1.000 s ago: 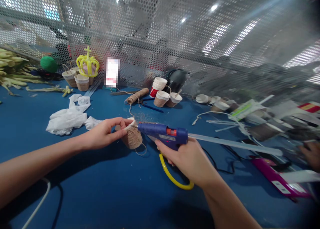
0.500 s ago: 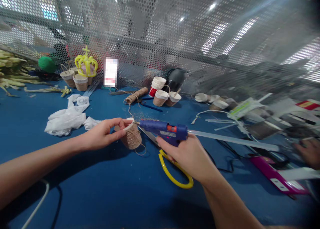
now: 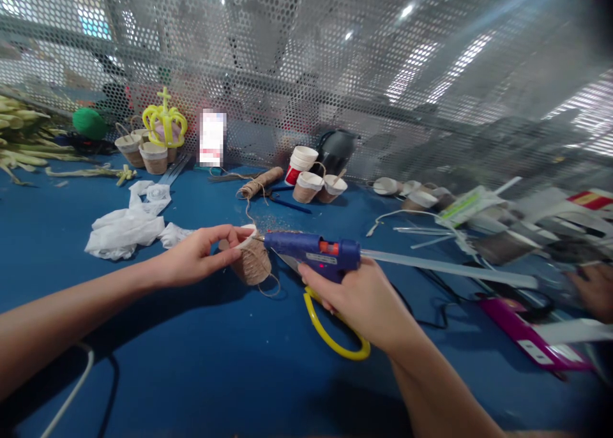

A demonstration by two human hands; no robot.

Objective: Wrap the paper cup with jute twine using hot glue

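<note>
My left hand (image 3: pixel 198 257) pinches the white rim of a small paper cup wrapped in brown twine (image 3: pixel 251 262), which rests tilted on the blue table (image 3: pixel 205 355). My right hand (image 3: pixel 361 301) is closed round the grip of a blue hot glue gun (image 3: pixel 313 249). Its nozzle touches the cup's rim near my left fingertips. A clear glue stick (image 3: pixel 445 269) juts out of the gun's back to the right. Yellow-handled scissors (image 3: pixel 335 336) lie under my right hand. A loose strand of twine runs from the cup back to a twine spool (image 3: pixel 261 182).
Crumpled white plastic (image 3: pixel 127 224) lies at the left. Twine-wrapped cups (image 3: pixel 316 186) and a red-and-white cup stack stand by the perforated metal screen (image 3: pixel 306 74). A yellow crown (image 3: pixel 165 122) sits far left. Papers, a magenta tool (image 3: pixel 531 339) and another person's hand (image 3: pixel 594 288) are at the right.
The glue gun has shifted slightly, its nozzle now closer against the cup's rim. My left hand and the cup have stayed put.
</note>
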